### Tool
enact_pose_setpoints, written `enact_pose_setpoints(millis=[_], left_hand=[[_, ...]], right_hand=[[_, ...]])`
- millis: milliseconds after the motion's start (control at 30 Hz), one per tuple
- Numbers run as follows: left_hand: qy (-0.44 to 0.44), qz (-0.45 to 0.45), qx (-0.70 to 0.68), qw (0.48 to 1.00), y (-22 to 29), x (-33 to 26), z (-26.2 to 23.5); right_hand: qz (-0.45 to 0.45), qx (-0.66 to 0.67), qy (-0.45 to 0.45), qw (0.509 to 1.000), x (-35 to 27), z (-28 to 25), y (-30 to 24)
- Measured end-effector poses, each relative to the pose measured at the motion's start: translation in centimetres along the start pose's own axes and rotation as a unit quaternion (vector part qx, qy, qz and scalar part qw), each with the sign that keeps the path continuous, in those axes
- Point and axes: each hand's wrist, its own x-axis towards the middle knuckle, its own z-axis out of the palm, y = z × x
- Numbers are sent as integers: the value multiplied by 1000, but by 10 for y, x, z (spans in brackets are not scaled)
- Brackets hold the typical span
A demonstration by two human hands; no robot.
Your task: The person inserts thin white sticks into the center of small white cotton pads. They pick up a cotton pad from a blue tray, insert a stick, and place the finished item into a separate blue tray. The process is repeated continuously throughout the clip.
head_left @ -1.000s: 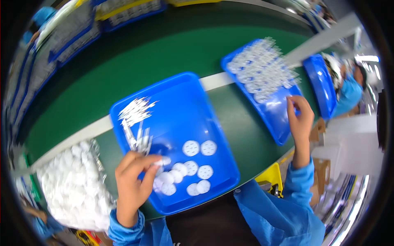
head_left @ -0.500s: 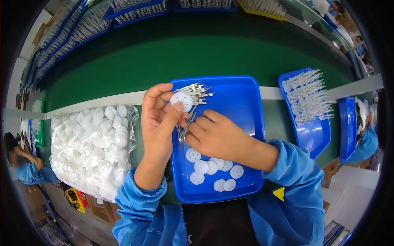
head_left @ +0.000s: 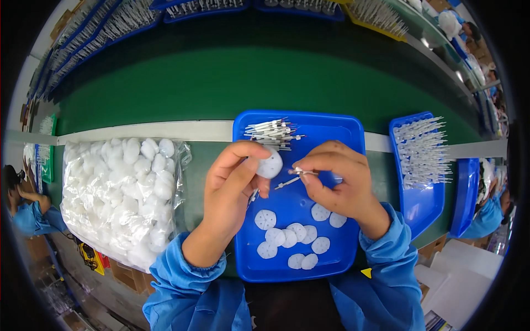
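My left hand (head_left: 232, 182) pinches a white disc (head_left: 271, 164) by its edge, seemingly so its dotted face stays uncovered. My right hand (head_left: 345, 179) pinches thin sticks (head_left: 288, 182), count unclear, just right of that disc. Both above blue tray (head_left: 339, 259): loose discs (head_left: 265, 219) nearer me, stick pile (head_left: 273, 132) beyond, probably separated for easy picking. Stuffed clear bag (head_left: 118, 193) left, on tabletop (head_left: 165, 94).

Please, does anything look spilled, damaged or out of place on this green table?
Nothing stands out. Some flat white round discs overlap, but within the blue rectangular plastic tray; the white rounded pieces lie inside their clear plastic bag.
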Motion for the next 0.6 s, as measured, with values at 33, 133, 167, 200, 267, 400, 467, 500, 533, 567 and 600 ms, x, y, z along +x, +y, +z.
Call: enact_pose_setpoints(millis=[33, 133, 167, 200, 267, 400, 467, 500, 533, 567, 600], left_hand=[[-20, -2, -13, 1000, 3, 0, 5], [-95, -7, -8, 995, 4, -2, 2], [-89, -37, 8, 995, 8, -4, 1], [-94, 10, 52, 994, 5, -4, -1], [-102, 104, 139, 979, -3, -3, -4], [-76, 99, 176, 977, 1, -8, 1], [-67, 109, 189, 974, -1, -8, 0], [-61, 115, 195, 972, -2, -9, 0], [-50, 122, 200, 971, -2, -9, 1], [-39, 128, 205, 970, -1, -8, 4], [-27, 135, 209, 968, -2, -7, 6]], right_hand=[[-19, -25, 4, 1000, -1, -1, 2], [-13, 5, 42, 999, -5, -1, 5], [-17, -8, 33, 999, -7, -3, 4], [-20, -21, 24, 999, -7, -5, 0], [-34, -59, 20, 997, -7, -7, -6], [-40, -125, 27, 991, -10, -3, -14], [-33, -133, 26, 990, -11, -2, -14], [-32, -133, 26, 990, -11, -2, -14], [-31, -134, 25, 990, -11, -2, -14], [-28, -133, 20, 991, -10, -2, -14], [-26, -132, 14, 991, -9, -3, -15]])
